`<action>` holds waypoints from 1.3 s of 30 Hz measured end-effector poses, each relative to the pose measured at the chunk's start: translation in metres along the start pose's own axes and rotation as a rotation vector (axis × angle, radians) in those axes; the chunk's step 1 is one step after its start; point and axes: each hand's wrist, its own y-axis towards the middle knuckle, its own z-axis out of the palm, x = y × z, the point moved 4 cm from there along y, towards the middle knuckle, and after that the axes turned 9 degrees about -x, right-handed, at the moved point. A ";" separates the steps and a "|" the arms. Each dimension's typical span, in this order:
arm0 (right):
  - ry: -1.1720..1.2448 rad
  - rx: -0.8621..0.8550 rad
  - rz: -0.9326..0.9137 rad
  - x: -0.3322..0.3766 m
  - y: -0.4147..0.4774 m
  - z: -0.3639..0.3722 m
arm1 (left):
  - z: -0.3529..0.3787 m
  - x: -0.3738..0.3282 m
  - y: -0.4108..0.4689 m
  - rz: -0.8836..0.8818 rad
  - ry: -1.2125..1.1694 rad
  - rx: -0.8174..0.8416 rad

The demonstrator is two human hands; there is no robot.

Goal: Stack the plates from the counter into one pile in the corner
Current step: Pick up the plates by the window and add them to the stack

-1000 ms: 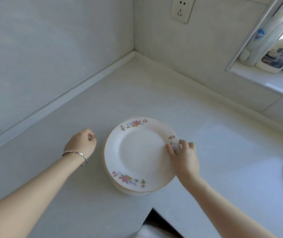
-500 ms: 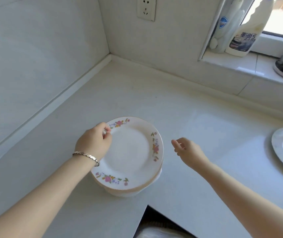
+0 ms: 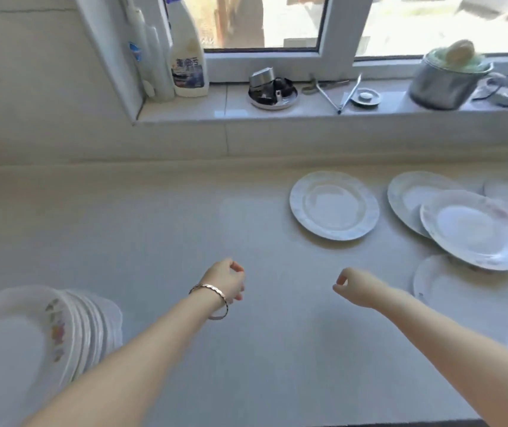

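A pile of white plates with flower-print rims [image 3: 15, 340] sits at the lower left, blurred by motion. Loose white plates lie on the counter to the right: one alone [image 3: 334, 205], two overlapping ones [image 3: 474, 228] further right, and another near the front edge [image 3: 462, 291]. My left hand [image 3: 226, 280], with a bracelet on the wrist, hovers over the bare counter with fingers loosely curled and nothing in it. My right hand [image 3: 353, 286] is level with it, fingers also loosely curled and holding nothing, short of the nearest loose plate.
A window sill runs along the back with cleaner bottles [image 3: 188, 53], a small metal dish [image 3: 272, 92], tongs [image 3: 339, 94] and a steel pot [image 3: 447, 81]. The counter's front edge [image 3: 400, 422] shows at the bottom right.
The view has swung right, away from the corner. Both hands have left the stacked pile and moved right over the counter toward the loose plates.
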 end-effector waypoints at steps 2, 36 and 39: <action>0.052 -0.048 0.043 -0.041 0.011 -0.015 | 0.046 -0.022 0.008 -0.091 -0.097 0.046; 0.293 0.064 -0.093 -0.061 0.072 -0.018 | 0.052 -0.052 0.023 -0.347 -0.883 -0.318; 0.262 0.066 -0.180 -0.011 0.054 -0.008 | -0.007 -0.011 -0.004 -0.287 -0.920 -0.365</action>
